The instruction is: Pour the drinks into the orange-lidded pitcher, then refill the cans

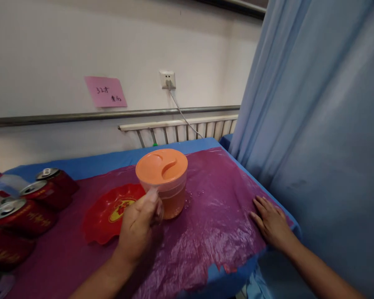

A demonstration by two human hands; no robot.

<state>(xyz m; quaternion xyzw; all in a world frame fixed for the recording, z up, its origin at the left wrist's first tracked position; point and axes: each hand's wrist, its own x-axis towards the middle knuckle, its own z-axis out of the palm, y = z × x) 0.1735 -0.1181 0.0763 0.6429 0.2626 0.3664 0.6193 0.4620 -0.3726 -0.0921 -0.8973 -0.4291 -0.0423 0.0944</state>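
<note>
My left hand (141, 226) is closed round the handle of a clear plastic pitcher (173, 202) with an orange lid (162, 167). Brownish liquid shows through the pitcher's wall, below the lid. Whether its base touches the table I cannot tell. Just left of it, partly behind my left hand, lies a red scalloped plate (101, 220) with a yellow emblem. My right hand (272, 222) lies flat near the right edge of the table, on the purple plastic sheet (218, 220), fingers stretched out and nothing held.
Several red drink cans (39, 216) stand at the left, beside partly cut-off bottles. Water drops (190, 197) dot the sheet right of the pitcher. A blue curtain (314, 124) hangs along the right side. Behind are a radiator (180, 131) and a plugged-in cord (182, 112).
</note>
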